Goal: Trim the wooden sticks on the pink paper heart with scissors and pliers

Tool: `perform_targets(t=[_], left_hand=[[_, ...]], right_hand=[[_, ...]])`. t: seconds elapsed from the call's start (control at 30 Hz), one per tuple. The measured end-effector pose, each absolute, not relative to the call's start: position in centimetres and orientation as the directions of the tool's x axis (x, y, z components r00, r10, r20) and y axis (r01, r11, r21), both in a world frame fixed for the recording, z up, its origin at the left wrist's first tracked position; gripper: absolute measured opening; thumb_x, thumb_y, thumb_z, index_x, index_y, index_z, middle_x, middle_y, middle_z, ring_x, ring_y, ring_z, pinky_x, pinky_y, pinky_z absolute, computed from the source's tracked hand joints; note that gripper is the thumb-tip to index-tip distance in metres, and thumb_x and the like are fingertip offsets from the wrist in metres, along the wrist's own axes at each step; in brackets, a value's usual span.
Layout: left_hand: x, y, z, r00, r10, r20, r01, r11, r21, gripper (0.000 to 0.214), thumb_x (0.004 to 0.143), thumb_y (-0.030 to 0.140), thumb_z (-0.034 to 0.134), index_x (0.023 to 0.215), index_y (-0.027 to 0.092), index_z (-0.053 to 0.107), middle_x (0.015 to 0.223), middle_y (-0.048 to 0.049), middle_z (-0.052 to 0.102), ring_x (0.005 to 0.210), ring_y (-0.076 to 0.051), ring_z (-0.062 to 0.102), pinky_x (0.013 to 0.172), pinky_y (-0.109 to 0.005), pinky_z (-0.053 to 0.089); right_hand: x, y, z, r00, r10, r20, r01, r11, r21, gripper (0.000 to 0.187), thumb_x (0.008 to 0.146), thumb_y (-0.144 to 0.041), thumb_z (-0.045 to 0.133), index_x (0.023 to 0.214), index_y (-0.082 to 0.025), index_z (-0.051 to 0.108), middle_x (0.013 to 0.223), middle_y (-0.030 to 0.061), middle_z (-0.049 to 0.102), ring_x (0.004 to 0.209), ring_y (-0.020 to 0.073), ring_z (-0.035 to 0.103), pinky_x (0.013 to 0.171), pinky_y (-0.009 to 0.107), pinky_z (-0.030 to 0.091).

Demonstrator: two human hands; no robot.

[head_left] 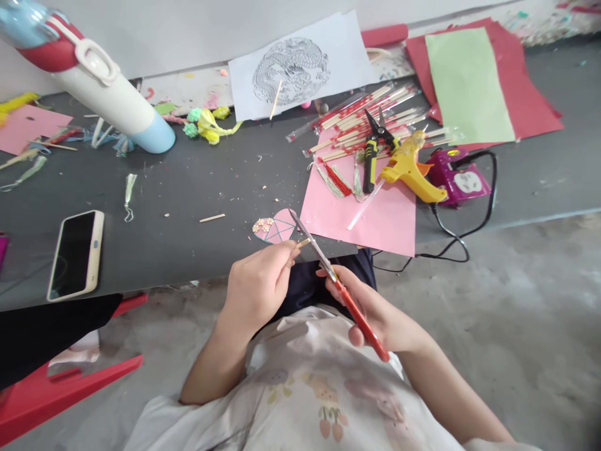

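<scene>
Head view, and a good deal is tucked away. The stick (304,242) shows only as a short stub poking out of the left hand (258,285); the rest is buried in the fingers. The scissors (323,260) have their red grips half swallowed by the right hand (370,310). The blades look nearly closed, and the stub meets them, but whether they bite it is hard to tell. At upper left the bottle (117,100) is cut off by the frame.

Now the pose: the left hand is curled knuckles-up, pinching the stick at its fingertips. The right hand is clenched round the scissors with the palm turned inward, blades slanting up and left toward the bench (188,188). Both hands hang over the lap, just short of the bench's near edge.

Right at that edge lies a pink fan piece (277,227), with the blade tip above it. The pink sheet (375,219) overhangs the edge just to the right, and the phone (75,254) sits well left. Bare floor (516,313) opens to the right.
</scene>
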State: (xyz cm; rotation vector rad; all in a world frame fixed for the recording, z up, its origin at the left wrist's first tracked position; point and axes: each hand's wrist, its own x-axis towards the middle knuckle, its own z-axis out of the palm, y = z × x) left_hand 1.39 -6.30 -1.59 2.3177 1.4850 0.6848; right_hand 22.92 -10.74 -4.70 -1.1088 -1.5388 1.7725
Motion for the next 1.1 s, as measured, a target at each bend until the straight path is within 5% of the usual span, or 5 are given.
perform_targets(t=[0.13, 0.33, 0.53, 0.9, 1.1], left_hand=[[1.4, -6.0, -1.7, 0.268, 0.940, 0.214, 0.880, -0.329, 0.342, 0.020, 0.095, 0.025, 0.046, 0.102, 0.022, 0.065, 0.081, 0.0013, 0.071, 0.067, -0.010, 0.064, 0.062, -0.020, 0.039], [1.8, -6.3, -2.4, 0.313, 0.949, -0.018, 0.938, -0.307, 0.164, 0.024, 0.097, 0.024, 0.039, 0.100, 0.022, 0.062, 0.083, -0.0016, 0.069, 0.073, -0.015, 0.065, 0.057, -0.026, 0.032], [3.1, -8.2, -4.2, 0.265, 0.956, -0.129, 0.957, -0.244, 0.157, 0.030, 0.100, 0.031, 0.031, 0.087, 0.018, 0.054, 0.065, -0.0009, 0.064, 0.058, -0.014, 0.062, 0.050, -0.027, 0.027], [3.9, -10.2, -6.8, 0.190, 0.974, -0.125, 0.952, -0.151, 0.265, 0.036, 0.101, 0.033, 0.031, 0.078, 0.019, 0.054, 0.067, -0.0015, 0.064, 0.060, -0.014, 0.061, 0.054, -0.028, 0.028], [3.9, -9.9, -6.9, 0.162, 0.974, -0.156, 0.939, -0.103, 0.327, 0.035, 0.100, 0.034, 0.034, 0.077, 0.019, 0.055, 0.064, -0.0013, 0.064, 0.056, -0.014, 0.059, 0.053, -0.028, 0.026]], right_hand=[[23.4, -11.4, -5.1, -0.522, 0.794, -0.310, 0.110, -0.298, -0.948, 0.072, 0.069, -0.061, 0.071, 0.123, -0.024, 0.040, 0.084, -0.0008, 0.040, 0.070, 0.0148, 0.038, 0.061, 0.028, 0.040], [24.1, -12.3, -5.6, -0.425, 0.834, -0.352, 0.008, -0.385, -0.923, 0.062, 0.078, -0.068, 0.057, 0.119, -0.023, 0.043, 0.081, -0.0013, 0.035, 0.065, 0.0129, 0.032, 0.058, 0.028, 0.034], [24.8, -12.9, -6.8, -0.426, 0.850, -0.310, -0.176, -0.414, -0.893, 0.050, 0.084, -0.068, 0.046, 0.111, -0.026, 0.049, 0.078, -0.0004, 0.033, 0.061, 0.0148, 0.027, 0.055, 0.031, 0.028], [26.8, -15.1, -7.1, -0.535, 0.702, -0.470, 0.169, -0.456, -0.874, 0.041, 0.086, -0.062, 0.049, 0.091, -0.021, 0.048, 0.082, 0.0006, 0.043, 0.070, 0.0155, 0.037, 0.063, 0.028, 0.036], [26.9, -15.7, -8.1, -0.572, 0.690, -0.443, 0.183, -0.420, -0.889, 0.045, 0.088, -0.064, 0.044, 0.095, -0.020, 0.048, 0.083, 0.0008, 0.044, 0.071, 0.0152, 0.040, 0.063, 0.028, 0.037]])
